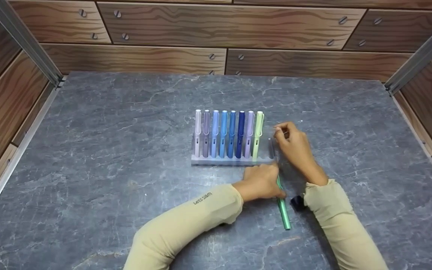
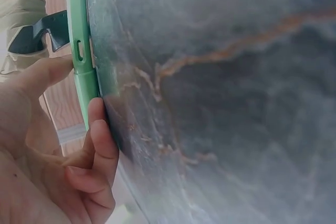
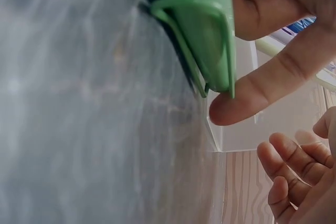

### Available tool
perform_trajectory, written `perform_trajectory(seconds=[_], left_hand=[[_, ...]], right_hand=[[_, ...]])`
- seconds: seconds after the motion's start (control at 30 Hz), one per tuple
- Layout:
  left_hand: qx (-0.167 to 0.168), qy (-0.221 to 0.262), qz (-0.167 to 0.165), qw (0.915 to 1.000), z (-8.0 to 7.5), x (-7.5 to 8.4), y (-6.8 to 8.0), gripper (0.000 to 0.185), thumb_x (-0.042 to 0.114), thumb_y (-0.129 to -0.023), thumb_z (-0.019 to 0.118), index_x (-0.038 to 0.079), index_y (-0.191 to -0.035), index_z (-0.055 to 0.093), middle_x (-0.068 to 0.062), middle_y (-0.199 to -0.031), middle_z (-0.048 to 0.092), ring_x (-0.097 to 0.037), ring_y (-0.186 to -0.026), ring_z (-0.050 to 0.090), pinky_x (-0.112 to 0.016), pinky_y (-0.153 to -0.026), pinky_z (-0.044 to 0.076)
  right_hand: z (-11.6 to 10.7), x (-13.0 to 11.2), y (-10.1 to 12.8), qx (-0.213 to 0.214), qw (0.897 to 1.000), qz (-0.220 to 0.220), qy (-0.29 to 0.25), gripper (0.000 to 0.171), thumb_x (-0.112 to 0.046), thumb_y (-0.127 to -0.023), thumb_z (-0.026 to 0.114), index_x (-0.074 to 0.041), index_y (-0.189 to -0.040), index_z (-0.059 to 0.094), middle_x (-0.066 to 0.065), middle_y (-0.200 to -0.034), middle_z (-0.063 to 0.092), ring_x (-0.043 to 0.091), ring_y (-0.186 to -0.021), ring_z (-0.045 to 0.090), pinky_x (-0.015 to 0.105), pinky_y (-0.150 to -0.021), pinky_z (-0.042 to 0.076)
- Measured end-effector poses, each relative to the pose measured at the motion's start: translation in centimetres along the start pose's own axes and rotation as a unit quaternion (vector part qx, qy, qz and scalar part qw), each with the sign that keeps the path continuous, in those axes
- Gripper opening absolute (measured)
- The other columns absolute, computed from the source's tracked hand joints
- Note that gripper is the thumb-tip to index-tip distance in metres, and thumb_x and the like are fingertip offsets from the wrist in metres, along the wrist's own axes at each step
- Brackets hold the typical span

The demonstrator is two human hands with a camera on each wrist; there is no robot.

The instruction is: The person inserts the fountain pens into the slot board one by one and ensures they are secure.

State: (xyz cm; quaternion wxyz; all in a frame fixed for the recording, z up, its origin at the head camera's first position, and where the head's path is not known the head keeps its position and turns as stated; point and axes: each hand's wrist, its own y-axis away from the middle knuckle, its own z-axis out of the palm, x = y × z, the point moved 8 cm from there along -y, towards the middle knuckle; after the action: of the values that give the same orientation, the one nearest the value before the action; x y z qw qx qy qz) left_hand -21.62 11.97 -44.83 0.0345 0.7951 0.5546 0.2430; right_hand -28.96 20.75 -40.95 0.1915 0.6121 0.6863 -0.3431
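My left hand (image 1: 263,182) is just in front of the right end of the pen stand (image 1: 223,161). It holds a green pen (image 1: 284,215) with a wire clip by thumb and fingers. In the left wrist view, the thumb meets the barrel near its slot, and the fingertips (image 2: 105,142) bend in by the far end. The right wrist view shows the clip (image 3: 189,1) and a left fingertip at the cap's tip. My right hand (image 1: 296,146) hovers beside the stand's right end, its fingers (image 3: 283,158) loosely curled with nothing visible between them.
Several capped pens (image 1: 223,131) in white, grey, blue, purple and pale green stand in a row in the stand. A black wrist camera (image 1: 297,203) sits on the right sleeve. Wood-patterned walls (image 1: 163,26) and metal posts (image 1: 24,41) surround the grey marbled table (image 1: 107,150).
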Motion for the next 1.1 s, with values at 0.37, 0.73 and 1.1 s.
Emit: perform_trajectory(seconds=[0.37, 0.73, 1.1], left_hand=[[-0.002, -0.001, -0.009, 1.0000, 0.2, 0.1, -0.1, 0.048, 0.056, -0.073, 0.077, 0.023, -0.096, 0.051, 0.006, -0.078, 0.061, -0.017, -0.077, 0.063, -0.035, -0.063, 0.048], [-0.005, 0.035, -0.007, 0.9993, -0.1, -0.5, 0.5, 0.062, 0.049, -0.072, 0.079, 0.022, -0.121, 0.052, 0.005, -0.090, 0.067, -0.016, -0.088, 0.066, -0.034, -0.065, 0.050], [0.008, 0.107, 0.012, 0.9941, -1.1, -0.5, 1.6, 0.067, 0.039, -0.071, 0.083, 0.033, -0.127, 0.047, 0.010, -0.079, 0.062, -0.012, -0.077, 0.061, -0.029, -0.064, 0.044]], right_hand=[[0.1, 0.2, 0.0, -0.001, 1.000, 0.001, 0.000, 0.025, -0.015, -0.097, 0.047, 0.001, -0.109, 0.063, 0.019, -0.094, 0.070, 0.030, -0.087, 0.066, 0.040, -0.078, 0.049], [0.1, 0.0, 0.0, 0.005, 1.000, -0.001, -0.007, 0.024, -0.013, -0.096, 0.049, 0.001, -0.108, 0.063, 0.019, -0.091, 0.071, 0.028, -0.085, 0.066, 0.036, -0.076, 0.049], [0.0, 0.0, 0.0, 0.004, 1.000, 0.001, 0.003, 0.024, -0.015, -0.096, 0.049, 0.000, -0.108, 0.063, 0.017, -0.091, 0.071, 0.027, -0.084, 0.067, 0.031, -0.073, 0.047]])
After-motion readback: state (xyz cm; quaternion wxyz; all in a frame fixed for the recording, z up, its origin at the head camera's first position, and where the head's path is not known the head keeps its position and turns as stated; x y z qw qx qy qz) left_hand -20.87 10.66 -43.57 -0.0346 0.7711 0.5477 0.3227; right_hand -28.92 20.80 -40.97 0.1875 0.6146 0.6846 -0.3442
